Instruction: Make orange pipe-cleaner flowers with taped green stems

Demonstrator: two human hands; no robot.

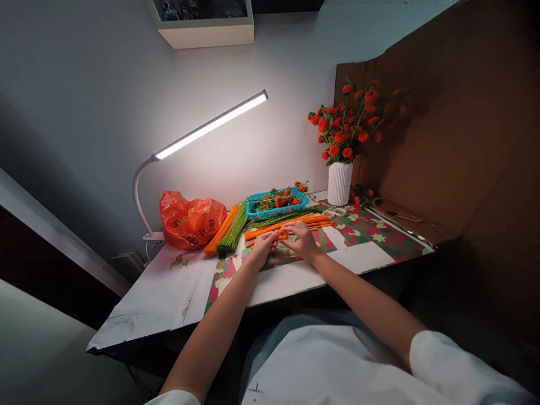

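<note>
Over the middle of the table, a small orange fuzzy flower head [283,234] sits between my two hands. My left hand [265,244] pinches its left side with closed fingertips. From the right, my right hand [302,239] closes its fingers and thumb on the same flower head. Just behind my hands lie loose orange pipe cleaners [316,221]. A bundle of green pipe cleaners [234,229] and a second orange bundle [221,231] rest to the left. Parts of the flower head are hidden by my fingers.
A blue basket [276,214] holds small orange flowers with green stems. To its left stand an orange plastic bag [189,219] and a lit desk lamp [211,125]. A white vase [340,184] of orange flowers stands back right, near rolls of tape [340,212] and a cardboard wall [442,129].
</note>
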